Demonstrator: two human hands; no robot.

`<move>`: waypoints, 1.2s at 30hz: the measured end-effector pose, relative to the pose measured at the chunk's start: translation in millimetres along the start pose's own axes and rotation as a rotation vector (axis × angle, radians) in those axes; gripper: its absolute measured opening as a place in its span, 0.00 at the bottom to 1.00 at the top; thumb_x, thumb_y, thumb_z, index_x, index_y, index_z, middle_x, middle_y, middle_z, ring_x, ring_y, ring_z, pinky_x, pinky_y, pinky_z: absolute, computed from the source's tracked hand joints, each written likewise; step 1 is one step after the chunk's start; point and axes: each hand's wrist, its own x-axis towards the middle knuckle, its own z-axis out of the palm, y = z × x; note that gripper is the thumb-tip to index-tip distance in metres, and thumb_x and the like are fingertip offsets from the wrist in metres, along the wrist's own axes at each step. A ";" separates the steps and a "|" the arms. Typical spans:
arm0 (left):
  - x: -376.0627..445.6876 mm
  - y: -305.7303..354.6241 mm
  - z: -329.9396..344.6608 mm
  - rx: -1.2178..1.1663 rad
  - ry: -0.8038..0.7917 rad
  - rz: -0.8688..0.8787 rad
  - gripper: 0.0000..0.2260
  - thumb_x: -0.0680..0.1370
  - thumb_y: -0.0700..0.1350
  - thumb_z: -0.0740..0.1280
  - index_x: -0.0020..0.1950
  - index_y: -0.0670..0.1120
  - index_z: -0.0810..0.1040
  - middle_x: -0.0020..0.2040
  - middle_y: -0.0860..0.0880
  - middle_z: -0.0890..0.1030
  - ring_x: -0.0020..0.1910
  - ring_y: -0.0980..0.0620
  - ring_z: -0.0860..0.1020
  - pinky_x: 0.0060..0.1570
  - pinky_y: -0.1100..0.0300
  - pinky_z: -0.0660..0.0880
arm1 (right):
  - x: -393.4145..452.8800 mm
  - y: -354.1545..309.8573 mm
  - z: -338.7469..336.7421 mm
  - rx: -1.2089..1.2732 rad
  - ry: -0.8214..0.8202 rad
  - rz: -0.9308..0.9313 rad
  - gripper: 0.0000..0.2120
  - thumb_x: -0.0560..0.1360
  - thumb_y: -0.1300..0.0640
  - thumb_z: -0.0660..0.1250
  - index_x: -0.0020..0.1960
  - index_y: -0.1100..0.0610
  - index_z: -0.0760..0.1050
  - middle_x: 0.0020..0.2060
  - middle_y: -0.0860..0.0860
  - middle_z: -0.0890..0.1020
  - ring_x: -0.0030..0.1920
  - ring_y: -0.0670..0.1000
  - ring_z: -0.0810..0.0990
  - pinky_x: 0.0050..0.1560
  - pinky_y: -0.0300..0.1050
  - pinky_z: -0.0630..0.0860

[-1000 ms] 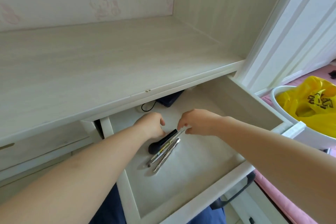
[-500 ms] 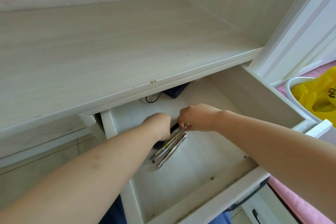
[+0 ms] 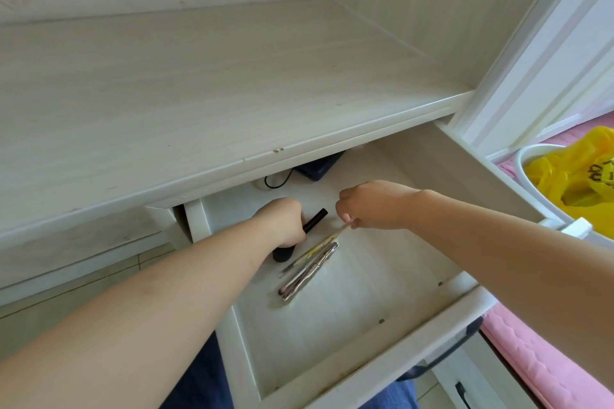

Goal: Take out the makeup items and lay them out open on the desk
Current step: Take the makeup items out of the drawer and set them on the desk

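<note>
Both hands reach into the open white drawer (image 3: 392, 352) below the desk top (image 3: 206, 93). My left hand (image 3: 282, 226) is closed around a black makeup brush (image 3: 315, 220); its handle sticks out up-right and its dark head shows below the fist. My right hand (image 3: 372, 206) pinches the upper end of a thin yellow-and-white makeup pencil (image 3: 315, 250), lifting that end. Two silver-handled brushes (image 3: 309, 272) lie side by side on the drawer floor just below the pencil.
A dark pouch (image 3: 319, 165) and a black cord (image 3: 277, 181) sit at the drawer's back under the desk top. A white bin with a yellow bag (image 3: 571, 183) stands at the right, beside a pink mat (image 3: 538, 365). A dark handle (image 3: 445, 355) hangs under the drawer front.
My left fist has closed tighter on the black brush and tilted it. My right hand has pinched the pencil's end and raised it. The camera has moved closer and a little left.
</note>
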 end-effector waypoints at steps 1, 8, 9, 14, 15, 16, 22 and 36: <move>-2.2 -0.4 -1.9 -0.036 0.002 0.008 0.06 0.73 0.41 0.66 0.47 0.42 0.81 0.43 0.44 0.80 0.42 0.45 0.77 0.39 0.60 0.71 | -6.0 2.6 -2.6 0.012 0.021 0.020 0.08 0.78 0.54 0.61 0.55 0.54 0.73 0.53 0.51 0.75 0.49 0.55 0.76 0.43 0.43 0.67; -25.8 2.6 -15.1 -0.477 0.081 0.042 0.06 0.73 0.45 0.71 0.48 0.48 0.78 0.48 0.48 0.82 0.48 0.50 0.80 0.44 0.59 0.79 | -70.0 12.7 -23.4 0.307 0.191 0.210 0.05 0.76 0.56 0.64 0.52 0.52 0.74 0.50 0.46 0.75 0.48 0.49 0.77 0.49 0.41 0.72; -32.6 2.9 -15.7 -0.597 0.085 0.034 0.06 0.73 0.44 0.71 0.48 0.48 0.78 0.48 0.48 0.81 0.46 0.51 0.80 0.41 0.60 0.79 | -79.3 10.1 -26.4 0.349 0.220 0.235 0.04 0.76 0.56 0.64 0.51 0.51 0.75 0.48 0.45 0.75 0.47 0.49 0.77 0.49 0.41 0.72; -67.0 1.7 -23.6 -1.030 0.045 0.088 0.06 0.75 0.40 0.70 0.48 0.48 0.76 0.46 0.50 0.80 0.44 0.57 0.80 0.37 0.66 0.77 | -110.7 -5.6 -37.8 0.500 0.348 0.310 0.02 0.75 0.57 0.66 0.47 0.50 0.76 0.42 0.42 0.76 0.44 0.44 0.78 0.45 0.36 0.72; -75.6 1.2 -26.9 -1.082 0.049 0.107 0.06 0.75 0.40 0.69 0.49 0.47 0.76 0.47 0.50 0.80 0.45 0.56 0.80 0.38 0.66 0.77 | -116.3 -9.8 -41.4 0.558 0.387 0.322 0.03 0.75 0.57 0.67 0.45 0.49 0.75 0.42 0.42 0.78 0.44 0.44 0.79 0.45 0.34 0.73; -81.5 0.4 -29.5 -1.128 0.052 0.117 0.06 0.75 0.39 0.69 0.51 0.46 0.77 0.47 0.49 0.80 0.45 0.55 0.80 0.38 0.65 0.78 | -120.4 -14.8 -44.6 0.632 0.418 0.339 0.05 0.74 0.58 0.68 0.44 0.47 0.75 0.41 0.42 0.79 0.44 0.43 0.80 0.45 0.31 0.73; -114.7 -10.2 -60.6 -1.261 0.094 0.213 0.05 0.74 0.38 0.70 0.48 0.44 0.77 0.45 0.48 0.81 0.43 0.54 0.82 0.43 0.60 0.79 | -109.6 -54.9 -78.6 1.216 0.602 0.348 0.06 0.74 0.63 0.68 0.42 0.53 0.76 0.38 0.48 0.84 0.46 0.50 0.83 0.53 0.43 0.75; -150.8 -144.5 -157.0 -1.255 0.443 0.065 0.04 0.76 0.42 0.68 0.48 0.44 0.81 0.41 0.50 0.83 0.36 0.57 0.80 0.33 0.67 0.76 | 22.0 -119.0 -184.2 2.034 0.385 0.105 0.07 0.74 0.62 0.68 0.52 0.59 0.80 0.35 0.49 0.81 0.36 0.46 0.82 0.45 0.43 0.81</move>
